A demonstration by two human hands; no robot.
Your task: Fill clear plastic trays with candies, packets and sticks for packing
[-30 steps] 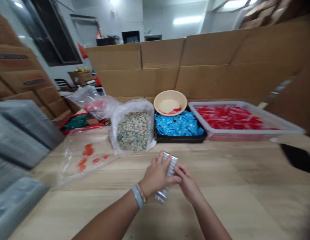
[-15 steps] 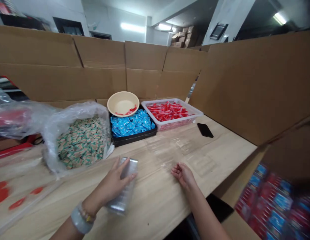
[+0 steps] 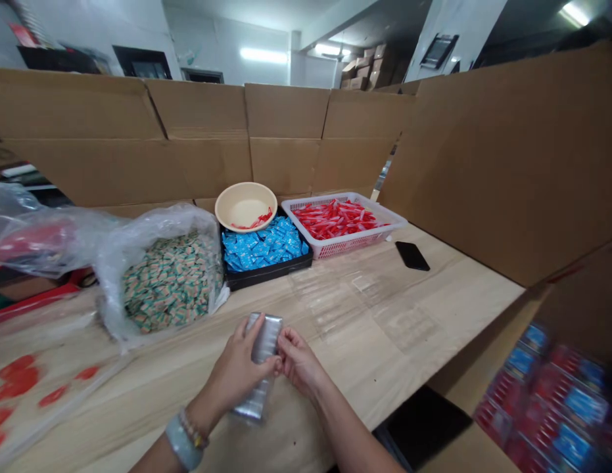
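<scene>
A narrow stack of clear plastic trays (image 3: 267,342) with a silvery shine lies on the wooden table in front of me. My left hand (image 3: 239,366) is closed over it, fingers across the top and left side, thumb at the right edge. Against that right edge my right hand (image 3: 300,360) is closed, its curled fingertips close to the left thumb; what they pinch is hidden. Further right, several clear, shallow plastic trays (image 3: 323,303) lie flat on the tabletop.
Behind stand a plastic bag (image 3: 108,263) of small green-and-tan packets, a black tray (image 3: 269,274) of blue sachets, a cream bowl (image 3: 244,200) and a pink-white basket (image 3: 342,246) of red-and-white items. A phone (image 3: 412,255) lies at right; red-and-blue packs (image 3: 557,394) sit below in a carton.
My right hand has moved left from the flat trays to the edge of the stack. My left hand stays on the stack; the whole view has shifted slightly.
</scene>
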